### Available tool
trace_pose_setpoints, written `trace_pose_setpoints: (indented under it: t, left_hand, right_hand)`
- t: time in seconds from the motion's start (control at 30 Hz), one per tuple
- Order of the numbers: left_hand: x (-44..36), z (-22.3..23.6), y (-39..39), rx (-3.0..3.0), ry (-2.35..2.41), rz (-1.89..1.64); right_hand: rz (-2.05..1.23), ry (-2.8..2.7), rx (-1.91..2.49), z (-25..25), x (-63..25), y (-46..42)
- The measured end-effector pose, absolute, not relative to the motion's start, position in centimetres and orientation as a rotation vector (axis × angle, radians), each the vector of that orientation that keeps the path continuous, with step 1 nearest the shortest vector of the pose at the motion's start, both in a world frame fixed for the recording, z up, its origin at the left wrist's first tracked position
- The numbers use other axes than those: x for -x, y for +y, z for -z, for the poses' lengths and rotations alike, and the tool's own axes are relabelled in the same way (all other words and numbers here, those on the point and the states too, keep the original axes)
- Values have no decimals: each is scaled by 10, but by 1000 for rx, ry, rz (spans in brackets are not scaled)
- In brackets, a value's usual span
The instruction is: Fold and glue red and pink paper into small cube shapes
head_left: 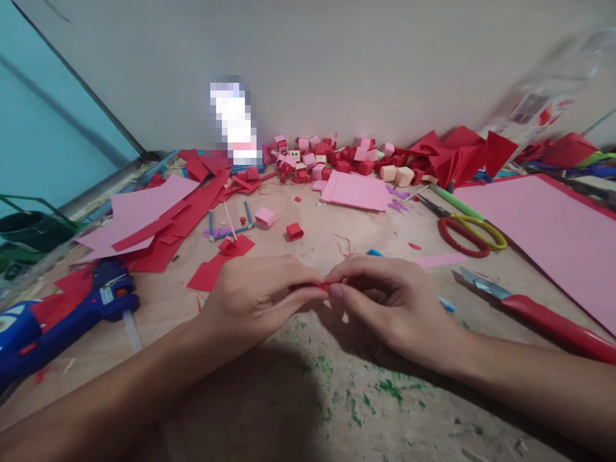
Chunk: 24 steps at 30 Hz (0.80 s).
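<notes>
Both my left hand and my right hand are closed, their fingertips meeting over the middle of the table. Pinched between them is a small piece of red paper, mostly hidden by the fingers. Just beyond the hands lie a small red paper box and a pink paper box. A red paper sheet lies behind my left hand. Partly covered by my right hand is a thin blue object, whose kind I cannot make out.
A blue glue gun lies at the left. On the right are a red-handled utility knife, scissors and large pink paper. Many small paper boxes are heaped by the wall, near a lit phone and a plastic bottle.
</notes>
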<state>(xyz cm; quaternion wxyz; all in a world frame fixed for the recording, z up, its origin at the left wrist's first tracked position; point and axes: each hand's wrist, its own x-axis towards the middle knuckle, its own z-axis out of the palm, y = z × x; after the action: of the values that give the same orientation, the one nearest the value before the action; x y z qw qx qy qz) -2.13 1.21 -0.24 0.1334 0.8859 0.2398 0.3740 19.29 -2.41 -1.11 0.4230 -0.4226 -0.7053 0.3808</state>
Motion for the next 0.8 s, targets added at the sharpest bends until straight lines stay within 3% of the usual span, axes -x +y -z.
trace_pose_setpoints:
  t: [0.5,0.8]
  left_hand:
    - [22,4,15,-2612,680,-984]
    - [17,-6,12,-2162,919,-941]
  right_hand:
    - [-1168,-1700,1068,12,-194,-22]
    - [-1126,-1658,1069,13,-192,-21]
